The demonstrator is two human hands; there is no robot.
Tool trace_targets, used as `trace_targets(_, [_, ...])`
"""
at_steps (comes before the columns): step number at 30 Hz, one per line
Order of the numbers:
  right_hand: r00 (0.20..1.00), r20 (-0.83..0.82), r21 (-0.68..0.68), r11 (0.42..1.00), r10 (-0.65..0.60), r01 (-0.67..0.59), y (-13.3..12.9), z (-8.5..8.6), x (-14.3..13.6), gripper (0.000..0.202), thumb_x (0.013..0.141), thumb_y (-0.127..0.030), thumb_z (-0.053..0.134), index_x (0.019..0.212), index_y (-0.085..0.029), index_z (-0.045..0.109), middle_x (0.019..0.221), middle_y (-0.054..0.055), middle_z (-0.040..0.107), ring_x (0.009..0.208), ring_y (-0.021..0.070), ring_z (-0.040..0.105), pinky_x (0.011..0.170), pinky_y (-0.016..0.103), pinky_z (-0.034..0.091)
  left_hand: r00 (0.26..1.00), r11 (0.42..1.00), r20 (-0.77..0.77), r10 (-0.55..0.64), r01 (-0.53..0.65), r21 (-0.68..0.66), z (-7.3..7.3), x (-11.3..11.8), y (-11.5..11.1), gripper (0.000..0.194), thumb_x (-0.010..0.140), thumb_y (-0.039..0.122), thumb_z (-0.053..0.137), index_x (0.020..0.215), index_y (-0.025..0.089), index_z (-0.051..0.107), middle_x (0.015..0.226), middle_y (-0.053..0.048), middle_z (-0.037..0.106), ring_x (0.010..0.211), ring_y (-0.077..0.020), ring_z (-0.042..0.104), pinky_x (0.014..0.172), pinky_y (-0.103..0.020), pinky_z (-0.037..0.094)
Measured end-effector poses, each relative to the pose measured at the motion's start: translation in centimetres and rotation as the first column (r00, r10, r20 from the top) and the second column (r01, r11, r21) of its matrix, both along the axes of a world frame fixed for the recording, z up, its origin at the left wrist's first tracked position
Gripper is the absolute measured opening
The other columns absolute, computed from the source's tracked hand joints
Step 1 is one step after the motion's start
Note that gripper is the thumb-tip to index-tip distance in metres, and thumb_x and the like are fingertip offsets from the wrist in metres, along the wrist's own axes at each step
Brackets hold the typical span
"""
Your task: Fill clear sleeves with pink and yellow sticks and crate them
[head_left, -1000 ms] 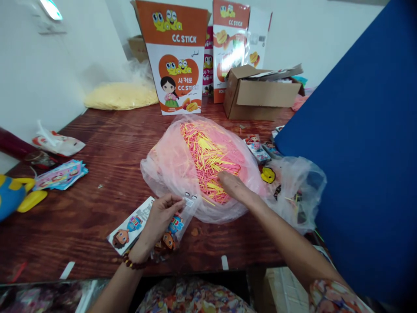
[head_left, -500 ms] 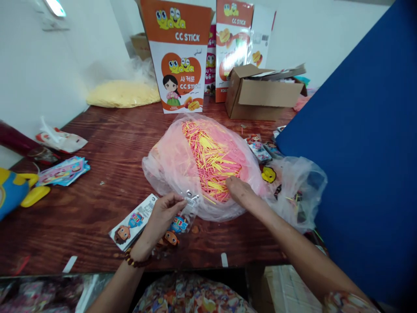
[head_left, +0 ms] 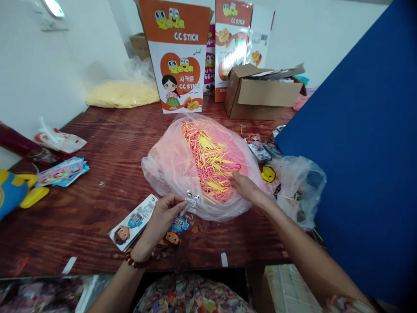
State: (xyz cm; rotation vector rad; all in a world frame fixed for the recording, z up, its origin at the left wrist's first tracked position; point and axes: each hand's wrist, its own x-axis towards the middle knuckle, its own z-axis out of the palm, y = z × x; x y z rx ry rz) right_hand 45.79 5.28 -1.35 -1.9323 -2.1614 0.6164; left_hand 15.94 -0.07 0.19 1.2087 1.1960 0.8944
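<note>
My left hand (head_left: 167, 211) pinches the top of a small clear plastic packet (head_left: 180, 224) printed with a cartoon face and blue lettering. Just left of it lies a white stack of printed cards (head_left: 133, 222), partly behind my wrist. A large translucent pink bag (head_left: 169, 161) lies open in the middle, full of thin pink and yellow sticks (head_left: 210, 161). At the right side of these sticks is my right hand (head_left: 244, 187), fingers drawn together and touching the pile. Whatever its fingertips hold is hidden.
Tall printed cartons (head_left: 179, 56) and an open brown box (head_left: 270, 93) stand at the back. A blue panel (head_left: 352, 152) borders the right side, near a clear bag (head_left: 304, 187). Blue-pink packets (head_left: 65, 171) and a tissue pack (head_left: 61, 140) lie left on the wooden table (head_left: 107, 161).
My right hand has shifted slightly right and up along the edge of the sticks. My left hand keeps its pinch on the packet, almost unmoved.
</note>
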Motion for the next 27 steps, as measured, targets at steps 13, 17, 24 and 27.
trace_targets(13, [0.029, -0.962, -0.272, 0.962, -0.272, 0.0, -0.9, 2.6, -5.1, 0.029, 0.069, -0.036, 0.079, 0.084, -0.02, 0.061, 0.072, -0.001, 0.064, 0.063, 0.0131, 0.059, 0.065, 0.029, 0.049, 0.992, 0.997, 0.123, 0.013, -0.003, -0.075, 0.8, 3.0, 2.4, 0.027, 0.066, 0.038, 0.078, 0.065, 0.014, 0.066, 0.057, 0.003, 0.055, 0.051, -0.0073, 0.043, 0.051, -0.02, 0.034])
trace_targets(17, [0.345, -0.937, -0.067, 0.998, -0.06, -0.008, -1.4, 4.0, -6.4, 0.024, 0.078, -0.04, 0.07, 0.083, -0.021, 0.057, 0.076, -0.001, 0.064, 0.071, 0.0155, 0.061, 0.067, 0.029, 0.047, 0.996, 0.997, 0.091, -0.023, 0.029, -0.067, 1.4, 3.5, 2.8, 0.026, 0.065, 0.037, 0.077, 0.063, 0.013, 0.067, 0.054, 0.003, 0.055, 0.05, -0.0074, 0.042, 0.051, -0.021, 0.032])
trace_targets(24, [0.733, -0.605, 0.274, 0.946, 0.311, -0.176, -1.6, 5.3, -7.5, 0.013, 0.087, -0.03, 0.057, 0.079, -0.022, 0.053, 0.074, 0.0, 0.057, 0.07, 0.0161, 0.054, 0.066, 0.029, 0.043, 0.994, 0.994, 0.033, -0.103, 0.104, -0.034, 2.0, 3.0, 3.1, 0.028, 0.069, 0.039, 0.073, 0.059, 0.013, 0.065, 0.052, 0.002, 0.055, 0.049, -0.0083, 0.044, 0.05, -0.021, 0.034])
trace_targets(27, [0.675, -0.7, 0.22, 0.969, 0.235, -0.109, -1.3, 5.2, -7.4, 0.009, 0.089, -0.03, 0.055, 0.086, -0.022, 0.053, 0.072, -0.001, 0.059, 0.068, 0.0156, 0.058, 0.065, 0.028, 0.044, 0.989, 0.989, 0.015, -0.145, 0.145, 0.009, 1.7, 2.4, 3.0, 0.027, 0.075, 0.039, 0.069, 0.065, 0.014, 0.068, 0.055, 0.002, 0.057, 0.051, -0.0093, 0.047, 0.051, -0.022, 0.036])
